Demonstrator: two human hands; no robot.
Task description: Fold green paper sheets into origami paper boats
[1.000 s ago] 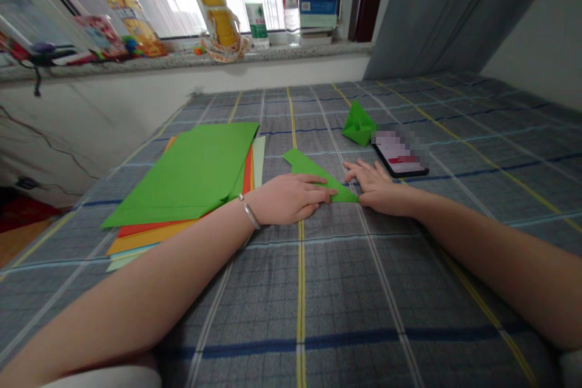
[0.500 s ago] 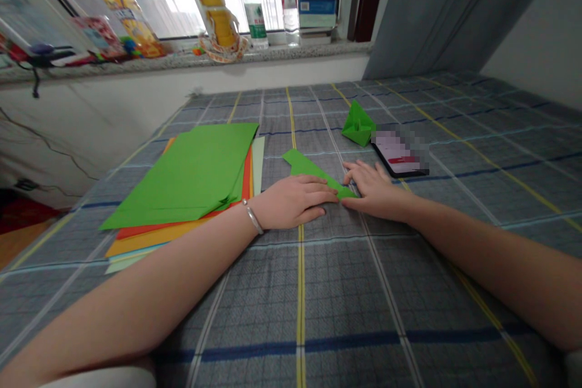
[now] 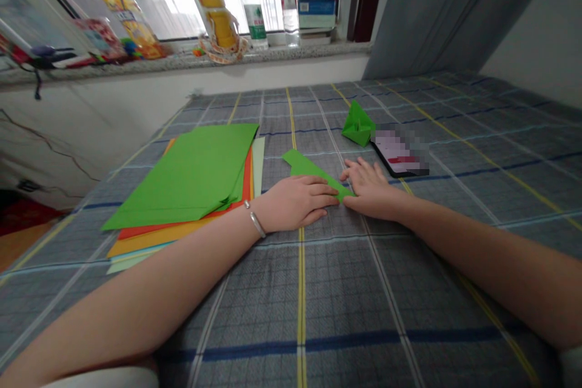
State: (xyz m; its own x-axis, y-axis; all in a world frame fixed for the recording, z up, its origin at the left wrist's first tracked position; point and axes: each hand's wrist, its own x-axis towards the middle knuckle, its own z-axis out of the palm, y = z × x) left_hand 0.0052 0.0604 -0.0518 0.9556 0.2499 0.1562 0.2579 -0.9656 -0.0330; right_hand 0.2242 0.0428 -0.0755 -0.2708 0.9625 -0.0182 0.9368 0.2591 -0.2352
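Note:
A folded piece of green paper (image 3: 310,167) lies on the checked cloth in front of me, narrowing to a point at its right. My left hand (image 3: 297,201) rests palm down over its near edge, fingers stretched out flat and covering part of it. At the pointed end is my right hand (image 3: 375,190), its thumb touching the paper near the tip and its other fingers spread just beyond. A green folded-paper shape (image 3: 358,124) stands upright farther back.
A stack of coloured paper, green sheet (image 3: 191,170) on top, lies to the left. Beside the standing paper shape is a phone (image 3: 398,154). Bottles, including a green-capped one (image 3: 253,9), and boxes (image 3: 317,7) line the windowsill (image 3: 282,56) behind.
My right hand has shifted very slightly, its thumb still by the paper's tip. My left hand and the folded paper stay almost in place.

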